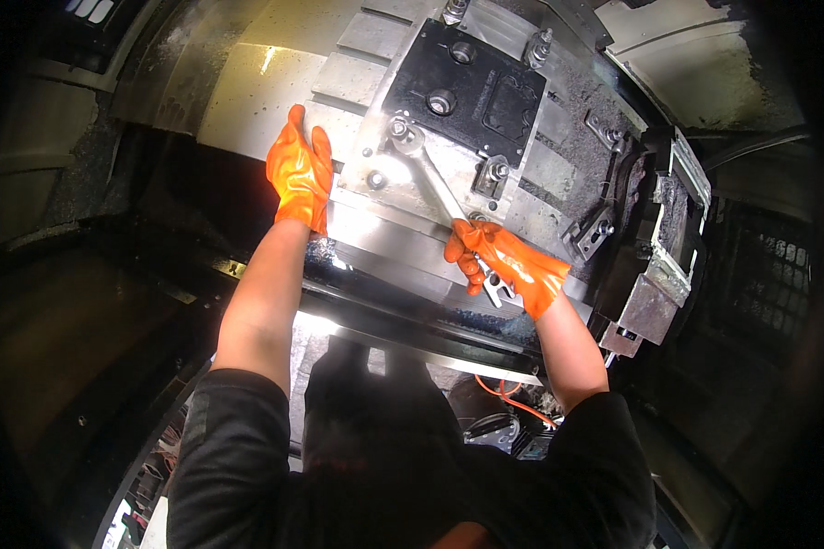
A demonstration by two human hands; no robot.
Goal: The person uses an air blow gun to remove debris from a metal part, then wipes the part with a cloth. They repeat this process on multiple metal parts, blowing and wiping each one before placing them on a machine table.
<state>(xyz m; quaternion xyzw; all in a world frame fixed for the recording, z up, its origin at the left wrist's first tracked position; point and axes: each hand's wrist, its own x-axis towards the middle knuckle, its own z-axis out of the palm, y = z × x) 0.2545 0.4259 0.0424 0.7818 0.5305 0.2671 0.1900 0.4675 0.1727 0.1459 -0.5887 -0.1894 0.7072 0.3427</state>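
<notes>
The right grip (502,261), in an orange rubber glove, is curled closed round the shank of a long steel wrench (441,190), near its lower end; the forked lower end pokes out just below the fingers. From that grip the wrench slants forward and to the left, its far head at a bolt (398,128) on a bright metal plate (412,194); how fully it is seated cannot be made out. The left grip (299,174), gloved alike, has its fingers straightened and its thumb apart, with nothing held; it is to the left of the bolt, over the slotted machine bed (261,96), and whether it touches the metal is unclear. Straight ahead of the right grip stands a studded clamp (492,176), and beyond that a black plate (471,87) with round holes lies on the bright one. To the right of the same grip is a slotted clamp bar (591,235), and behind it, lower down, runs an orange hose (517,403).
</notes>
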